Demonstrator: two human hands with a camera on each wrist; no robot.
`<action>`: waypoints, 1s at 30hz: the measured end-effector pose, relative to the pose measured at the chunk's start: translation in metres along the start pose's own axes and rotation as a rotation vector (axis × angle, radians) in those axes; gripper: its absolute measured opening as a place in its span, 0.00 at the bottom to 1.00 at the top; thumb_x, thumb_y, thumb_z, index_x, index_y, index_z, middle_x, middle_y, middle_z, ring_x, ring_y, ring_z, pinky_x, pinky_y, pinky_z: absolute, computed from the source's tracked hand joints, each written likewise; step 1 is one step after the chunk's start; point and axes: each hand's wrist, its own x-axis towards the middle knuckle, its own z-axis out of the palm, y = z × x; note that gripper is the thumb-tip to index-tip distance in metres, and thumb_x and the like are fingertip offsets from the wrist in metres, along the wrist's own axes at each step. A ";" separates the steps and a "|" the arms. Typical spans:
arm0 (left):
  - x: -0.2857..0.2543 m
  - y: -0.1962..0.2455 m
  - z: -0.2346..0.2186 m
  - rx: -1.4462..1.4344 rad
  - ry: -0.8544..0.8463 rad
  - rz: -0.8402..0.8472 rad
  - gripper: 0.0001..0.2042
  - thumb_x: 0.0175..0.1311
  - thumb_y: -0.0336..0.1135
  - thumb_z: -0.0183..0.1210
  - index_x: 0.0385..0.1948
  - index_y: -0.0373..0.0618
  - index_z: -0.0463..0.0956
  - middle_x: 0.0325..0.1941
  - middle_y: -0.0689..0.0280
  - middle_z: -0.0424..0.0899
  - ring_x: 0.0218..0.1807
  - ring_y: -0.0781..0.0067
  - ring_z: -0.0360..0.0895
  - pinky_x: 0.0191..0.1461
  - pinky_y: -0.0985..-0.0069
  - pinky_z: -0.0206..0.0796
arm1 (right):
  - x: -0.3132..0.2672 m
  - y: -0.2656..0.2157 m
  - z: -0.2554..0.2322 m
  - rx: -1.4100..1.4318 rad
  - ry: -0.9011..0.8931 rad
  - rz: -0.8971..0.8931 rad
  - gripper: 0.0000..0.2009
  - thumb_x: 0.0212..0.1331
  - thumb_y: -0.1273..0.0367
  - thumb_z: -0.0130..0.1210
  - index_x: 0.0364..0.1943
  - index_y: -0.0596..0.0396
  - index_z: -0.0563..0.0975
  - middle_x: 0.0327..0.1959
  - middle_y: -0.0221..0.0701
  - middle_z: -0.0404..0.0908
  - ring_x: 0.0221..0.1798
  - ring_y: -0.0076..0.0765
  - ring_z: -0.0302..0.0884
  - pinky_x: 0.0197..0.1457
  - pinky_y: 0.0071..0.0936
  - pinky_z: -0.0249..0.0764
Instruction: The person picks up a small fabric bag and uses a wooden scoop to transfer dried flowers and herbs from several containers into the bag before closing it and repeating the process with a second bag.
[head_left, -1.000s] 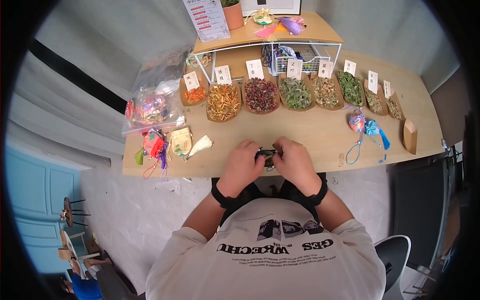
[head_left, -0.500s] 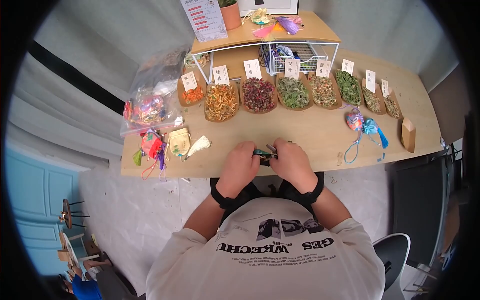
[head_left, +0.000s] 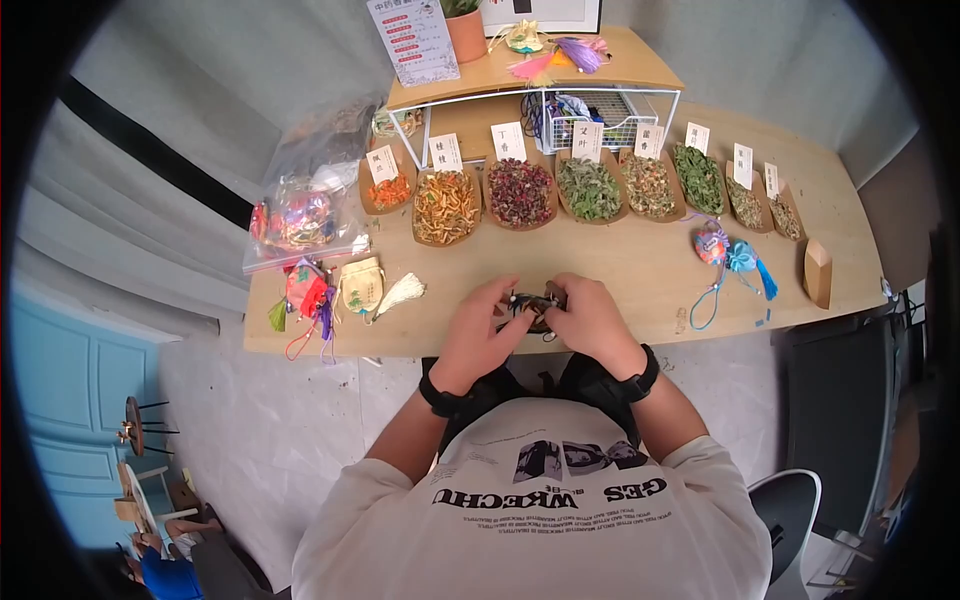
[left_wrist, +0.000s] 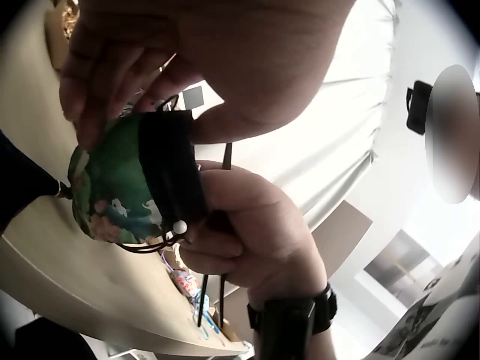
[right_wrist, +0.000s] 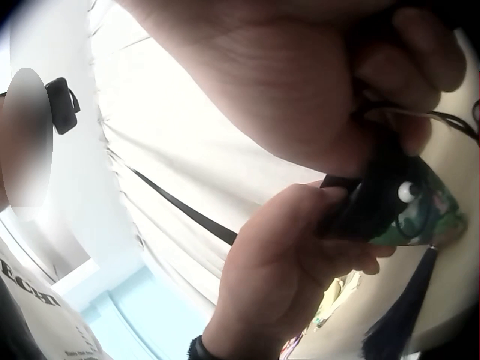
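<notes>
Between both hands, at the table's front edge, is a small drawstring sachet point(head_left: 532, 312). The left wrist view shows its green floral body point(left_wrist: 112, 180), black top band point(left_wrist: 171, 161) and a white bead point(left_wrist: 179, 226) on dark cord. A dark tassel point(right_wrist: 401, 307) hangs from its bottom in the right wrist view. The left hand point(head_left: 484, 326) holds one side, thumb at the band's edge and fingers behind the body. At the other side, the right hand point(head_left: 594, 320) pinches the band near the bead, its fingers curled. Part of the band is hidden by the hands.
Several paper trays of dried herbs point(head_left: 522, 192) with label cards line the table's back, before a wooden shelf point(head_left: 560, 75). Sachets point(head_left: 361, 285) and a plastic bag point(head_left: 300, 205) lie left. Two more sachets point(head_left: 742, 255) and a folded paper tray point(head_left: 818, 273) are right.
The left fingers have spread and the left thumb has shifted over the sachet's top. The sachet has turned between the hands, its green side less visible from above. The right hand keeps its grip.
</notes>
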 end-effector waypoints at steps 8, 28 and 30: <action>-0.003 -0.019 0.025 -0.408 -0.087 0.103 0.49 0.53 0.23 0.69 0.75 0.40 0.44 0.70 0.58 0.64 0.69 0.65 0.68 0.70 0.67 0.63 | 0.012 0.009 0.011 0.458 0.028 0.113 0.11 0.55 0.74 0.58 0.41 0.65 0.78 0.26 0.36 0.81 0.29 0.31 0.82 0.34 0.28 0.75; 0.000 -0.016 0.010 -1.148 -0.067 -0.091 0.24 0.62 0.24 0.63 0.61 0.41 0.69 0.55 0.64 0.80 0.54 0.74 0.78 0.59 0.71 0.70 | 0.004 -0.015 0.018 0.501 -0.147 -0.060 0.01 0.61 0.77 0.61 0.34 0.61 0.82 0.27 0.24 0.82 0.29 0.14 0.72 0.32 0.18 0.68; 0.001 -0.017 0.005 -1.085 -0.051 -0.085 0.23 0.62 0.24 0.64 0.59 0.40 0.71 0.55 0.65 0.80 0.54 0.75 0.78 0.58 0.72 0.70 | 0.004 -0.016 0.018 0.392 -0.179 -0.213 0.02 0.59 0.77 0.62 0.35 0.61 0.82 0.26 0.22 0.81 0.27 0.13 0.68 0.31 0.17 0.66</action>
